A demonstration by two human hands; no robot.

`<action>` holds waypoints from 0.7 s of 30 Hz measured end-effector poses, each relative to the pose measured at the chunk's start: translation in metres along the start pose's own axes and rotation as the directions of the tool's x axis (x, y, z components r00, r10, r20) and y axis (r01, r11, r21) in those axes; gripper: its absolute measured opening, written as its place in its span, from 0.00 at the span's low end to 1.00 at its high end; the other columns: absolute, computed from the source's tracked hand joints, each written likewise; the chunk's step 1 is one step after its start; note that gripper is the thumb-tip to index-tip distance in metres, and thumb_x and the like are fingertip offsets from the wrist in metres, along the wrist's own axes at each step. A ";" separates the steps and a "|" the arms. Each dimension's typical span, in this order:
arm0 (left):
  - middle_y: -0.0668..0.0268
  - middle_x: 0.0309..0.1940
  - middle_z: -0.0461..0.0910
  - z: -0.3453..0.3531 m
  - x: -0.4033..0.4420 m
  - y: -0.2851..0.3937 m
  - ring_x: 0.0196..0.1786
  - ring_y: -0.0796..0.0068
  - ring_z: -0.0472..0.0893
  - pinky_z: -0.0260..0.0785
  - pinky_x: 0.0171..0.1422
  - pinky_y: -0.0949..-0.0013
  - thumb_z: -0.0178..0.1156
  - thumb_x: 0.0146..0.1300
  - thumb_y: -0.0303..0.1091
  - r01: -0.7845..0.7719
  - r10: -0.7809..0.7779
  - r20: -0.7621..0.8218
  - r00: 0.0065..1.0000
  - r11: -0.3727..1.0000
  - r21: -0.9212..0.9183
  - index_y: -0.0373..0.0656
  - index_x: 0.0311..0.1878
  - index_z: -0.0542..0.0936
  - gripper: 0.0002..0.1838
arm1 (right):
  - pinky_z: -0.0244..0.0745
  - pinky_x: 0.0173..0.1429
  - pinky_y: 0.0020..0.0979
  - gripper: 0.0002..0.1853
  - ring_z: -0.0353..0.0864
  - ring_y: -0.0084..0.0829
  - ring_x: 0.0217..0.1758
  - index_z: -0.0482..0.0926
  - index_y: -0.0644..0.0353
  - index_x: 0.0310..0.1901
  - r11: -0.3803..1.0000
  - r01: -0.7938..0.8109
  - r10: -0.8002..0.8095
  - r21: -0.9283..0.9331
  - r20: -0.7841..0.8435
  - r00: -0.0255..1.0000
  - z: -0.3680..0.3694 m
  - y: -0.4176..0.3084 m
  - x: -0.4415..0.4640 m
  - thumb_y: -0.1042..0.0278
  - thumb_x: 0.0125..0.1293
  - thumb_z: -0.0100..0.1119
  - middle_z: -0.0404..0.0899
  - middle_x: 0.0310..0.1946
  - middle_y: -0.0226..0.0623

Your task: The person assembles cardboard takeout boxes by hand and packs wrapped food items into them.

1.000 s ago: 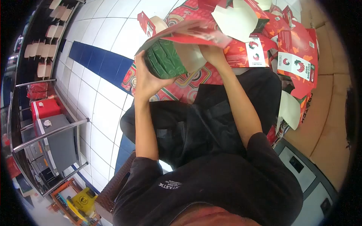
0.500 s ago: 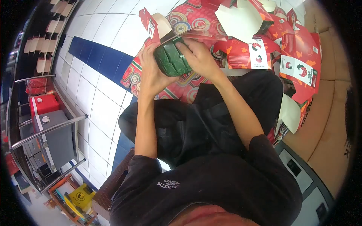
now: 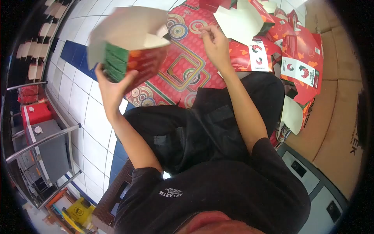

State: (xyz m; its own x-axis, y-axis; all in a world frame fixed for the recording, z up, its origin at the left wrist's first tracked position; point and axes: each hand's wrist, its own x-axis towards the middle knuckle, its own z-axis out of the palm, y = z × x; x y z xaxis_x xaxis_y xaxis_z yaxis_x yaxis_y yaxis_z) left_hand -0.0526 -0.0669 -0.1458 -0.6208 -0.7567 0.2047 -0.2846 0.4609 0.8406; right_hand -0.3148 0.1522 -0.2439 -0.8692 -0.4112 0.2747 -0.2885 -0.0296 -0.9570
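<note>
My left hand [image 3: 111, 87] grips a folded paper food box [image 3: 146, 64] from below, by its green end. The box has red printed sides and a pale inside, and its top flaps stand open; it is smeared by motion. My right hand [image 3: 217, 45] hangs over the patterned red mat [image 3: 175, 78], its fingers loosely curled and a little apart, with nothing visible in them. Close to its right lies an unfolded red box blank [image 3: 249, 56] with a white label, beside another showing its pale inside [image 3: 237, 23].
More red box blanks [image 3: 300, 70] are heaped at the right against a brown cardboard sheet [image 3: 333, 117]. A metal rack [image 3: 43, 142] with a grey case and a red box stands at the left on the white tiles. A dark grey unit [image 3: 311, 183] is at lower right.
My left hand has carried the box to the left, turning it so that its open top shows. My right hand has let go of it and moved right, towards the heap.
</note>
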 end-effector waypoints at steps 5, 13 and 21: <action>0.47 0.67 0.76 -0.021 0.005 -0.007 0.61 0.61 0.84 0.79 0.67 0.64 0.91 0.54 0.38 -0.036 -0.019 -0.239 0.971 0.974 -0.225 0.25 0.79 0.60 0.60 | 0.82 0.66 0.45 0.17 0.89 0.46 0.57 0.84 0.67 0.61 0.825 0.399 -0.314 -0.401 0.262 0.912 0.072 0.054 0.023 0.71 0.74 0.63 0.90 0.54 0.50; 0.51 0.66 0.80 -0.038 0.010 -0.040 0.66 0.62 0.84 0.79 0.70 0.61 0.79 0.68 0.45 0.044 -0.280 -0.279 0.918 0.774 -0.632 0.29 0.77 0.67 0.45 | 0.72 0.76 0.60 0.18 0.89 0.51 0.60 0.86 0.60 0.59 0.347 0.729 -0.072 -0.589 0.759 0.647 0.187 0.091 0.049 0.70 0.69 0.61 0.91 0.53 0.47; 0.47 0.65 0.77 -0.046 0.011 -0.037 0.66 0.62 0.83 0.78 0.72 0.61 0.84 0.62 0.49 0.160 -0.372 -0.080 0.925 0.573 -0.804 0.26 0.77 0.63 0.53 | 0.82 0.62 0.49 0.16 0.92 0.55 0.52 0.85 0.66 0.59 0.743 0.457 -0.121 -0.490 0.573 0.811 0.134 0.056 0.047 0.63 0.81 0.58 0.91 0.50 0.54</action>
State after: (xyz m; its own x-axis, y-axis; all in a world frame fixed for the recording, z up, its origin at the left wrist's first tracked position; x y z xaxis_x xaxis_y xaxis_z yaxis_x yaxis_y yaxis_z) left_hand -0.0157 -0.1138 -0.1518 -0.4098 -0.9084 -0.0826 0.3246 -0.2298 0.9175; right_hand -0.3181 0.0087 -0.2965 -0.4395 -0.8519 0.2849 -0.8079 0.2363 -0.5398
